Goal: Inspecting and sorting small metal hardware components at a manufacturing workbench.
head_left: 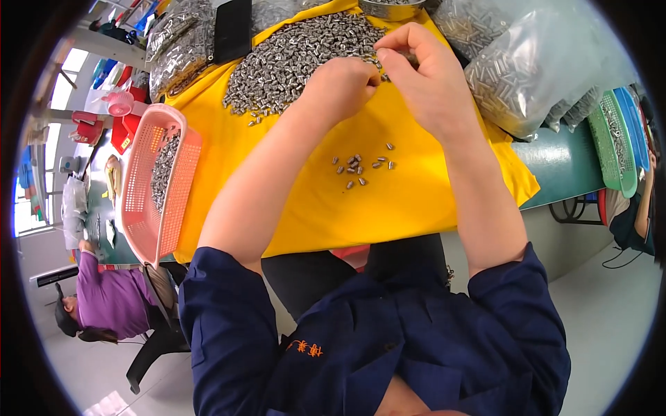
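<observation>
A large heap of small metal cylinders [291, 59] lies on a yellow cloth [298, 215] that covers the table in front of me. My left hand [341, 87] is closed, its fingers curled under at the heap's near right edge; whatever they hold is hidden. Just right of it, my right hand [422, 73] has its thumb and forefinger bent toward each other over the heap's right side. What sits between those fingertips is too small to make out. Nearer to me, several loose metal cylinders [354, 163] are scattered on the cloth.
At the left stands a pink basket [187, 163] with more metal pieces. A black phone [232, 31] and bagged parts [182, 41] lie far left. A metal bowl [392, 10] and a big clear bag [517, 90] are far right. Co-workers sit both sides, one in purple [114, 295].
</observation>
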`<state>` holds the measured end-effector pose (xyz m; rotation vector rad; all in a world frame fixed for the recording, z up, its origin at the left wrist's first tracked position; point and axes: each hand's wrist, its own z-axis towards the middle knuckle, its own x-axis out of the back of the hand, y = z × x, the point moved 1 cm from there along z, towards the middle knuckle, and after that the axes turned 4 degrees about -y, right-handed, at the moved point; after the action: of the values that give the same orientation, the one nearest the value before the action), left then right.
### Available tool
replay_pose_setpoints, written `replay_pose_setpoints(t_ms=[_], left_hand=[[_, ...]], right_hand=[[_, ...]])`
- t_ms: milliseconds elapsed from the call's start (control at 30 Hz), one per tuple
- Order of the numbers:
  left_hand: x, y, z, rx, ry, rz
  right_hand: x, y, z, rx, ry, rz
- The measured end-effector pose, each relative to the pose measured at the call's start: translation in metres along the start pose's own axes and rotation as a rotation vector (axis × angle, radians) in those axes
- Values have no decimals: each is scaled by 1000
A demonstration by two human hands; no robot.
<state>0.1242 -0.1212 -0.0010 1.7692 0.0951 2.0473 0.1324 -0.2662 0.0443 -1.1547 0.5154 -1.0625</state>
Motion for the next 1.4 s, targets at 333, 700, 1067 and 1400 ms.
replay_pose_setpoints(t_ms=[333, 700, 1067, 1400], left_hand=[[20, 4, -42, 409, 12, -729], [25, -6, -71, 338, 84, -1633], [29, 1, -69, 403, 115, -1287], [28, -16, -69, 460, 166, -1034]], right_hand=[[-7, 3, 1, 35, -74, -40], [-26, 8, -8, -19, -247, -114], [-31, 0, -13, 62, -271, -413], [-29, 9, -9, 95, -154, -323]])
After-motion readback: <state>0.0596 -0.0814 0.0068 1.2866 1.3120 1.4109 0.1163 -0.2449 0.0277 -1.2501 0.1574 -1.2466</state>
